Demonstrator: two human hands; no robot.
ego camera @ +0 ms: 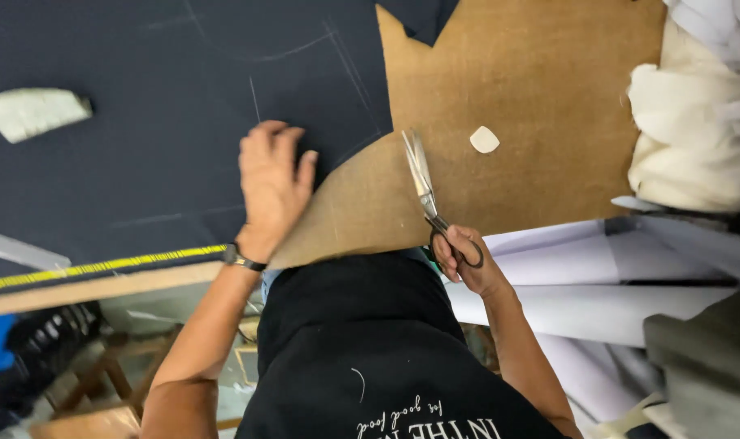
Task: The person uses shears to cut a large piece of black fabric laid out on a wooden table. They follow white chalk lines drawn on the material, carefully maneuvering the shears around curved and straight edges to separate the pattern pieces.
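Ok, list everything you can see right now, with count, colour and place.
cloth: one, dark navy with chalk lines, spread over table's left half
table: one, brown top, bare on the right
scissors: one pair, dark metal, on the bare table near the cloth's cut edge
chalk: one, white, on bare table right of scissors
pale piece: one, off-white, lying on cloth at far left
tape measure: one, yellow, along table's near edge
white fabric pile: one, cream, far right
paper rolls: several, white, lower right
watch: one, dark, left wrist
left hand: flat on cloth
right hand: in scissors' handles
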